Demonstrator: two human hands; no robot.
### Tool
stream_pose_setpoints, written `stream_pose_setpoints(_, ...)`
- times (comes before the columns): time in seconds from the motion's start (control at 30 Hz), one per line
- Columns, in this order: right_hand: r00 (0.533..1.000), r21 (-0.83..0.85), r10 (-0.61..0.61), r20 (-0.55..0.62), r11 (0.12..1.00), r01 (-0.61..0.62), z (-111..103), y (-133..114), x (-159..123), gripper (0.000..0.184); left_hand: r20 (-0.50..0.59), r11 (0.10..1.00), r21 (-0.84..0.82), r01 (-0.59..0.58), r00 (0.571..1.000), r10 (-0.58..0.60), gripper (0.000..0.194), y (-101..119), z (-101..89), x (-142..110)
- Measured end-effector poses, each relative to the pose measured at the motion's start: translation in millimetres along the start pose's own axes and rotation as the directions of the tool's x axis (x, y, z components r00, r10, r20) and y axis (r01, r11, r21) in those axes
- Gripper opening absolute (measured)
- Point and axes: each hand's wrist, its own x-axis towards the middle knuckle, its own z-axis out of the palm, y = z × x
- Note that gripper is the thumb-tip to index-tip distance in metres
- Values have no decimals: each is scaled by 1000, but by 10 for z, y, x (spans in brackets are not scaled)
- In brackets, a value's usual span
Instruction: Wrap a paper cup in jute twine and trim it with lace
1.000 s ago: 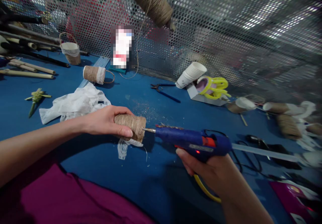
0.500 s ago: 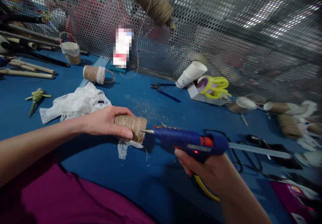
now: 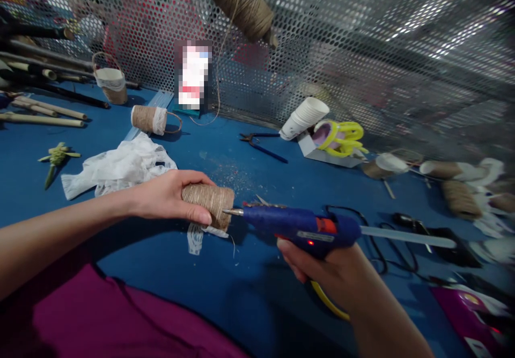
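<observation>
Around twine-wrapped cup (image 3: 218, 201), over worktop (image 3: 169, 272): closed grip of left hand (image 3: 177, 196). Right of cup: blue hot-glue gun (image 3: 281, 224) gripped in right hand (image 3: 332, 272), nozzle (image 3: 234, 212) near exposed end. Nearside of cup: lace strip (image 3: 195, 240). Apparently applying glue; next calling for steady aim.

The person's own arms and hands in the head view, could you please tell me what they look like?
The left hand and right hand are both ungloved, with no ring or watch visible. The forearms show no sleeves as far as the picture's edges. A plain magenta garment shows at the lower left.
</observation>
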Motion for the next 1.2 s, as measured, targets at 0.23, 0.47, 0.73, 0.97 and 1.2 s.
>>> stream_pose_setpoints(0.23,1000,-86,-24,-20,996,22,-36,3,51,39,-9,995,68,-71,997,72,58,45,28,-17)
stream_pose_setpoints(0.47,1000,-57,-26,-4,998,25,-36,-4,22,39,-45,994,66,-89,995,93,60,24,21,-7)
stream_pose_setpoints(0.73,999,-50,-36,-21,998,35,-48,40,51,42,-45,992,35,-119,992,121,58,14,20,-10)
stream_pose_setpoints(0.97,999,-11,-22,-28,1000,21,-32,0,16,40,25,981,-192,-16,999,21,51,12,14,-11)
stream_pose_setpoints(1.2,1000,73,14,-4,997,-14,-4,-9,-21,29,58,961,-273,35,998,-20,49,-19,9,9)
